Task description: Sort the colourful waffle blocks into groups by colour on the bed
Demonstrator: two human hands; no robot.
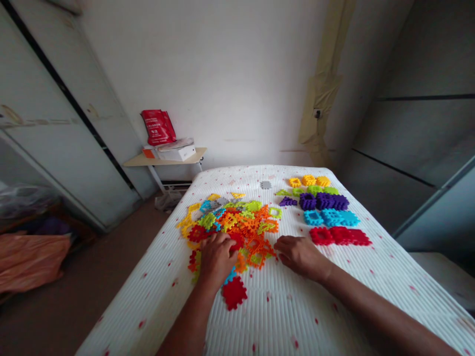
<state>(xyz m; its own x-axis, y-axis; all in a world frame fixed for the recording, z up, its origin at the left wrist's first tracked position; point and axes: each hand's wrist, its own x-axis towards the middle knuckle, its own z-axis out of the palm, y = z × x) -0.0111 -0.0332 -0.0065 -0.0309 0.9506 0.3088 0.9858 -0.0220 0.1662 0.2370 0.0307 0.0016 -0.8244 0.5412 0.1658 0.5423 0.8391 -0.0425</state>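
Observation:
Bright plastic interlocking tiles with toothed edges lie in a loose mixed pile [245, 222] on the bed. My left hand [217, 254] rests on the near left part of the pile, fingers bent and slightly apart, beside a red tile [236, 241]. Just right of the pile is my right hand [302, 256], its fingers curled together close to the orange tiles [256, 244]. Whatever those fingers hold, if anything, is hidden. Nearer to me, a solid red square tile [234, 293] lies flat by my left wrist.
Sorted rows stand at the right: yellow tiles [309, 180], green tiles [314, 190], purple tiles [332, 201], blue tiles [331, 217] and red tiles [339, 236]. A grey tile [265, 185] lies apart at the back. Beyond the bed [282, 316], a small table [135, 160] holds a red bag [158, 127].

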